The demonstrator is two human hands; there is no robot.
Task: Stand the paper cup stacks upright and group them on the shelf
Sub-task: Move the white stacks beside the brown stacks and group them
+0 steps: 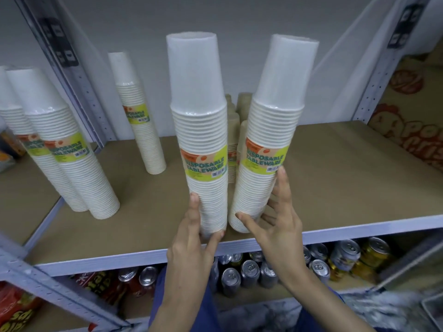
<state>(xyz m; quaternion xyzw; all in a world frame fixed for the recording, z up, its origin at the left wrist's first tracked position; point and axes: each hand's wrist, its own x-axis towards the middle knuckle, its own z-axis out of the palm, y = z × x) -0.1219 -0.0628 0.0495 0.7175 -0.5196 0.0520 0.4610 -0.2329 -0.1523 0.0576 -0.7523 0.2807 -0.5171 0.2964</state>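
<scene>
forearms in blue sleeves (184, 295) reach up from the bottom edge of the view to the front edge of the shelf (335, 176). the left hand (191, 240) grips the base of the centre stack (203, 144) of white paper cups, one finger lying up its left side and another curled across its foot; this stack stands upright at the front edge. the right hand (275, 226) holds the right stack (266, 152), thumb on its lower front and spread fingers along its right side; this stack leans with its top to the right, its foot just beside that of the centre stack, and whether it rests on the board cannot be told. both stacks are wrapped in clear film and carry a green and orange label. brown cup stacks (242, 109) stand behind the gap between them, largely hidden. a back stack (141, 121) stands alone towards the rear left, well apart. two more left stacks (72, 152) stand touching near the left edge, beside a grey perforated post (72, 75). a printed carton (407, 116) lies past the right edge. drink cans (249, 271) and red packets (14, 307) occupy the level below.
</scene>
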